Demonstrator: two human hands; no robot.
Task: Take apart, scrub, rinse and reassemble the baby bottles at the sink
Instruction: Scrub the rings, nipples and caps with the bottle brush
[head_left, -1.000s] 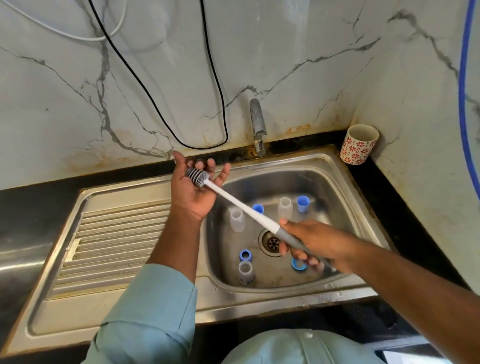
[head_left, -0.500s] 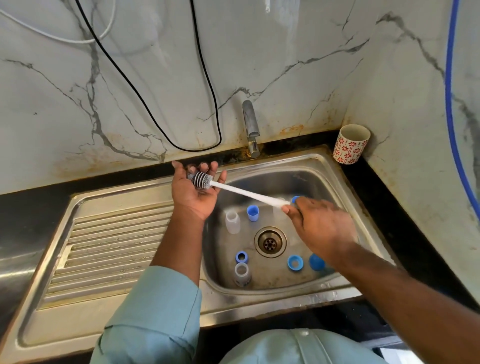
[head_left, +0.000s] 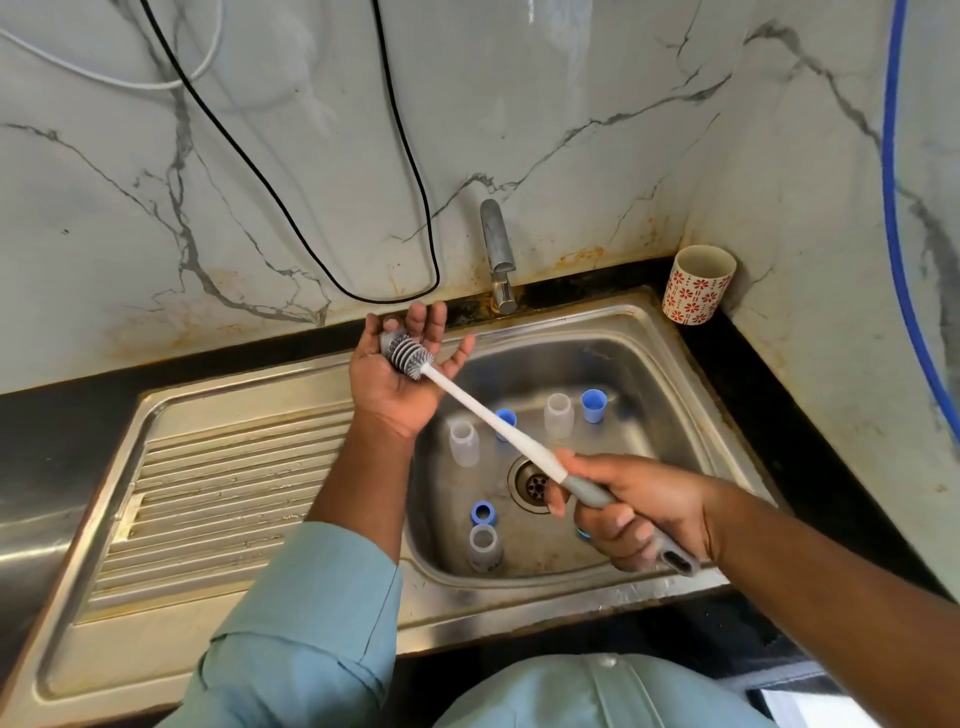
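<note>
Fingers (head_left: 613, 525) of the right hand (head_left: 639, 512) are curled around the grey handle of the bottle brush (head_left: 498, 423). Its long axis runs up-left to the bristle head, which lies in the flat left hand (head_left: 400, 369), whose fingers are spread apart. The bottles (head_left: 463, 442) stand below in the sink (head_left: 670, 364), nearer the right hand. Compared with half a second ago, the right hand has slid back down the handle.

Pale teal shirt (head_left: 597, 696) with a small button, long left sleeve (head_left: 311, 623) cuffed, bare right forearm (head_left: 831, 582).
</note>
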